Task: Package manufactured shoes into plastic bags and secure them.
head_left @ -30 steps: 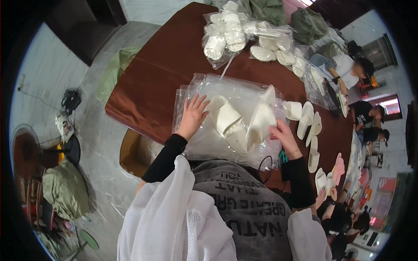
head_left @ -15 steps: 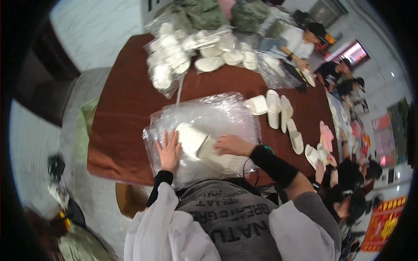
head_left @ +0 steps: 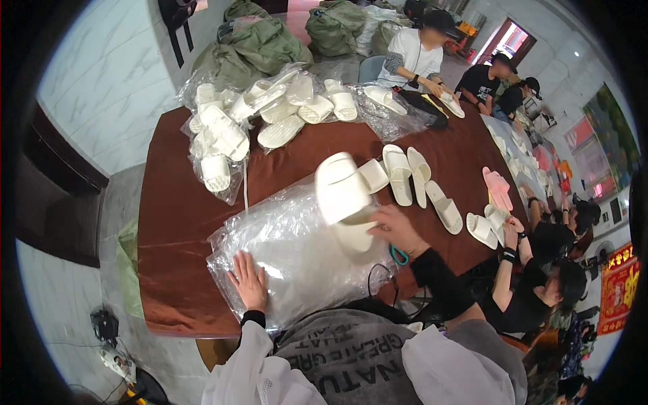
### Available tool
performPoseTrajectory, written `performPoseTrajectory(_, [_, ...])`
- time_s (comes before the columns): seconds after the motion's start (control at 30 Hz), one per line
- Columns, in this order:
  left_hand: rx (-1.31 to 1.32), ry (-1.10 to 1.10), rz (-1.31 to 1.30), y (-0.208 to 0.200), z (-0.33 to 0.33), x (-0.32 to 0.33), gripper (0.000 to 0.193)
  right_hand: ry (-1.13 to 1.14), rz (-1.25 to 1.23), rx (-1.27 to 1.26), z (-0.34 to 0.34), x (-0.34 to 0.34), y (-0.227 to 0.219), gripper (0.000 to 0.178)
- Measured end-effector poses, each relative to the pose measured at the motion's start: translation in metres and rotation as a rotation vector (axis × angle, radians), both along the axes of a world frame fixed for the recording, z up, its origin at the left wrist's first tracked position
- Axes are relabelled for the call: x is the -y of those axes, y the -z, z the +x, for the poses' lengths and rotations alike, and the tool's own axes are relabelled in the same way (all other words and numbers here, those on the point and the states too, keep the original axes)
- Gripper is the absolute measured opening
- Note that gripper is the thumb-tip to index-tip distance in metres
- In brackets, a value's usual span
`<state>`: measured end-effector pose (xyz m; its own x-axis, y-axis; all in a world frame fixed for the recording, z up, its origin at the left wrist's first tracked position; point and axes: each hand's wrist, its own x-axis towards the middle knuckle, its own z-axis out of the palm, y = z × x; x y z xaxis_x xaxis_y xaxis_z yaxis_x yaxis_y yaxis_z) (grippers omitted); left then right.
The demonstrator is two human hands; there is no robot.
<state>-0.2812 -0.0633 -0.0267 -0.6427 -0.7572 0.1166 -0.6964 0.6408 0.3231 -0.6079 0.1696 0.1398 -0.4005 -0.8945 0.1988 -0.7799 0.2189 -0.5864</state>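
Observation:
A white slipper [head_left: 339, 183] is tilted up over the right side of a stack of clear plastic bags [head_left: 283, 256]. My right hand [head_left: 399, 228] is closed on its heel end, which is slightly blurred. My left hand [head_left: 249, 280] lies flat with fingers spread on the left part of the bags, holding nothing. Just beyond the held slipper, another white slipper [head_left: 373, 177] rests on the brown tablecloth. To its right are several more, among them a white slipper [head_left: 398, 177] and one closer to me, a white slipper [head_left: 444, 206].
Bagged white slippers [head_left: 219, 131] pile up along the table's far side. A pink slipper [head_left: 497, 187] lies at the right, close to a co-worker's hands [head_left: 514, 233] holding white slippers. Opposite, a person in white [head_left: 413, 57] handles another slipper. Green sacks [head_left: 260, 44] stand behind.
My right hand has lifted the slipper off the bags and carried it forward and to the right. My left hand remains flat on the bags. The view has shifted.

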Motion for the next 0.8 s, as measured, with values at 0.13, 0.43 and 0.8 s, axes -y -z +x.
performPoseTrajectory(0.13, [0.015, -0.027, -0.001, 0.002, 0.006, -0.001, 0.060, 0.308, 0.025, -0.063, -0.083, -0.049, -0.026, 0.028])
performPoseTrajectory(0.43, [0.049, -0.033, 0.028, -0.015, -0.010, 0.004, 0.059, 0.608, 0.426, -0.388, -0.259, -0.067, -0.026, 0.028])
performPoseTrajectory(0.8, [0.104, -0.057, 0.109, -0.009, -0.006, 0.005, 0.063, -0.057, -0.044, -0.630, -0.176, 0.335, -0.005, 0.075])
